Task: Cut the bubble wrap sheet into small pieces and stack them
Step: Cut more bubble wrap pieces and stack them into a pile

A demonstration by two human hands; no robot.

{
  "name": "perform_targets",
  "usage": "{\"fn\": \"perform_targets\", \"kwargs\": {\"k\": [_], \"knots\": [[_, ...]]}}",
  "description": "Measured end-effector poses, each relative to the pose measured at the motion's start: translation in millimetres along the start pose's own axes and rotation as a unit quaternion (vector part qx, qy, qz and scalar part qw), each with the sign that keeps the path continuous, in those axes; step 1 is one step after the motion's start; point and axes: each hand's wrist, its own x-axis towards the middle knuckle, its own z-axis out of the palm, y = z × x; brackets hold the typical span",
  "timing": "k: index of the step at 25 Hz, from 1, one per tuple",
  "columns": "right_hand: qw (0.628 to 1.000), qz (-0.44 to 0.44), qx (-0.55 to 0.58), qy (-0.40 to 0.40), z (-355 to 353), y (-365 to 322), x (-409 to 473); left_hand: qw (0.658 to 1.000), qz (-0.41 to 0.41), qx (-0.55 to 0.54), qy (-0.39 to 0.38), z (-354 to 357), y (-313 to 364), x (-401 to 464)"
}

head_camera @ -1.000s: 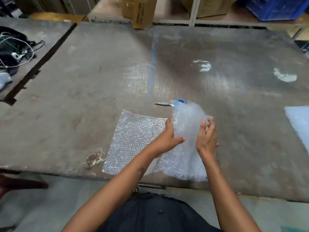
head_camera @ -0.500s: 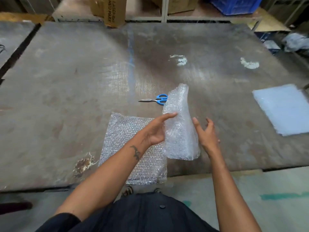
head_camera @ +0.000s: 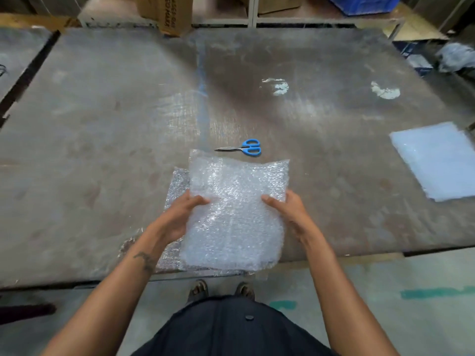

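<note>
Bubble wrap piece (head_camera: 236, 214), both side edges gripped

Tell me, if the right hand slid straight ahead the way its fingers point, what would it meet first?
Probably the bubble wrap piece that the right hand already grips; its fingers aim up-left across it, toward the scissors beyond. Depth is unclear.

A clear bubble wrap piece (head_camera: 236, 211) is spread flat over another bubble wrap piece (head_camera: 177, 186). Blue scissors (head_camera: 244, 147) lie closed just behind.
</note>
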Motion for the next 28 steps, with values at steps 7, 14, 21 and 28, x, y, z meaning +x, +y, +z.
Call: {"fn": "perform_targets", "kwargs": {"k": [7,14,21,28], "knots": [[0.945,-0.027,-0.308,0.106,80,54,7,0.911,0.086,0.360,0.181,-75,-27,-2],[0.865,0.021,-0.472,0.172,96,50,-11,0.806,0.088,0.495,0.311,-76,-51,-4],[0.874,0.091,-0.462,0.118,81,59,7,0.889,-0.005,0.370,0.269,-80,-35,20],[0.956,0.099,-0.238,0.142,62,64,-7,0.990,0.038,0.134,0.002,-41,5,-2]]}}
